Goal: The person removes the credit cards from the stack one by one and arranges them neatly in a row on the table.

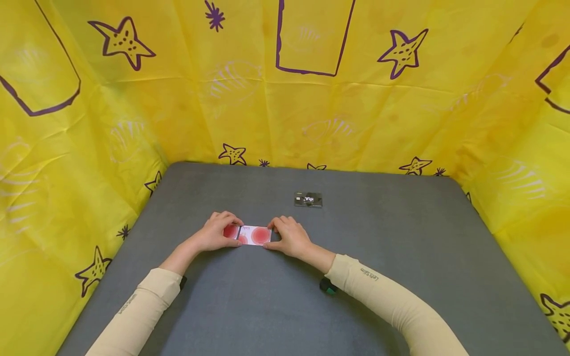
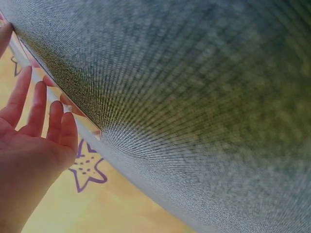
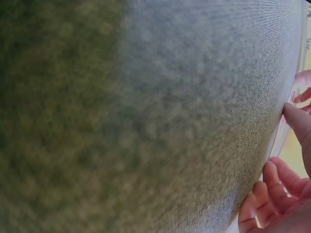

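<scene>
A white card with red circles (image 1: 255,236) lies flat on the grey table near its middle. A dark line crosses it towards the left; whether this is one folded piece or two cards side by side, I cannot tell. My left hand (image 1: 218,231) pinches the left end, fingers at the far edge and thumb at the near edge. At the opposite end, my right hand (image 1: 291,237) grips the card between thumb and fingers in the same way. Both wrist views catch the hands low along the tabletop, with the left hand (image 2: 36,131) and right hand (image 3: 286,194) partly cut off.
Beyond the right hand lies a black card marked "Vip" (image 1: 308,199). The grey table (image 1: 378,217) is bordered by yellow cloth (image 1: 285,118) with purple starfish drawings at the back and sides.
</scene>
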`<state>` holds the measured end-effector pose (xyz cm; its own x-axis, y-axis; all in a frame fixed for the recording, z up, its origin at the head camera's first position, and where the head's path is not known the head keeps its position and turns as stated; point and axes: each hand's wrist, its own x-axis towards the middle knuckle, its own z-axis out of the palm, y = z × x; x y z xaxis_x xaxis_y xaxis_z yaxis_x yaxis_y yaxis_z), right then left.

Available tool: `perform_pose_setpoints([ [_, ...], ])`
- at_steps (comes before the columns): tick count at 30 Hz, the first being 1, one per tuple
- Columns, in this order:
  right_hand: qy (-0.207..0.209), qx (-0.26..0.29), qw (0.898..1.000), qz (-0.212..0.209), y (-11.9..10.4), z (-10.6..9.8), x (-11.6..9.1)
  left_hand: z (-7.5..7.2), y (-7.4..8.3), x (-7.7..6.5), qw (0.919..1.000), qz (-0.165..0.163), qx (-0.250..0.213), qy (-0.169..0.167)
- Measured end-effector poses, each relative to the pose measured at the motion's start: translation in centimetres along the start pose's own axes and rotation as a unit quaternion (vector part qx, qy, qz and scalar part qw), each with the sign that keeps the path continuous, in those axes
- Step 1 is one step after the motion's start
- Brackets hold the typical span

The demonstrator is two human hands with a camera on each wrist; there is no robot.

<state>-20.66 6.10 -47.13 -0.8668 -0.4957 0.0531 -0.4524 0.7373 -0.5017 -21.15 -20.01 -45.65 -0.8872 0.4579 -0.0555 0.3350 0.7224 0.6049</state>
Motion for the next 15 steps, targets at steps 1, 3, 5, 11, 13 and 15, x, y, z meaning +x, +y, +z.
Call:
perform_pose_setpoints([
  [1,-0.001,-0.002,1.000,0.000,0.0,0.0,-0.1,0.1,0.0,0.0,1.0000,0.003,0.001,0.001],
  [3,-0.002,-0.005,1.000,-0.002,0.0,-0.2,-0.2,0.2,0.1,0.0,1.0000,0.005,0.002,0.005],
  [5,-0.003,-0.004,1.000,-0.007,0.1,-0.4,-0.4,0.2,0.2,0.0,0.9999,0.007,0.004,0.008],
  [11,0.004,0.013,1.000,-0.020,0.6,-0.7,-1.2,0.7,1.3,-0.1,0.9988,0.041,0.009,0.023],
  [13,0.013,0.027,0.999,-0.024,0.8,-0.7,-1.5,1.1,1.7,0.0,0.9972,0.066,0.005,0.036],
  [15,0.023,0.049,0.998,-0.030,1.0,-0.9,-1.9,1.6,2.2,0.0,0.9946,0.090,-0.004,0.051],
])
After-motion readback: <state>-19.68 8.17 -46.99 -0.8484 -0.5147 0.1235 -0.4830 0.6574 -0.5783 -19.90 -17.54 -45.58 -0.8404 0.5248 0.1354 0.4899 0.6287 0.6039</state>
